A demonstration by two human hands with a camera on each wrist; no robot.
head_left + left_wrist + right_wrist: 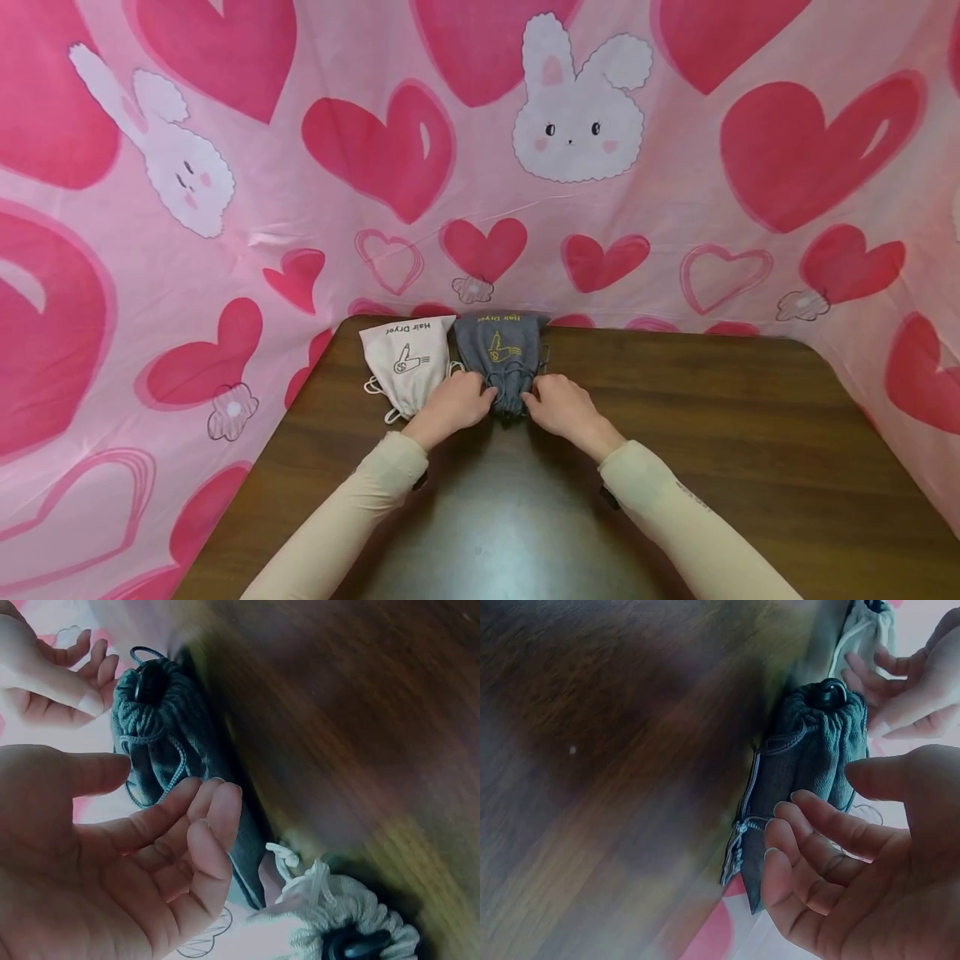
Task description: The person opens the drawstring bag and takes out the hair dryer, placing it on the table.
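A dark grey drawstring bag (497,336) printed "Hair Dryer" in yellow lies at the table's far edge, its gathered mouth toward me. Something black shows inside that mouth in both wrist views. My left hand (456,400) is at the bag's left side, thumb and loosely bent fingers apart, fingertips right by the cloth and cord. On the opposite side, my right hand (564,406) has its fingers loosely curved beside the bag (799,761). Left of it lies a cream drawstring bag (405,367) with black "Hair Dryer" print, partly behind my left hand.
The dark wooden table (712,408) carries both bags at its back edge. A pink cloth (480,196) with hearts and rabbits rises behind and at both sides. White cord loops (393,415) stick out from the cream bag.
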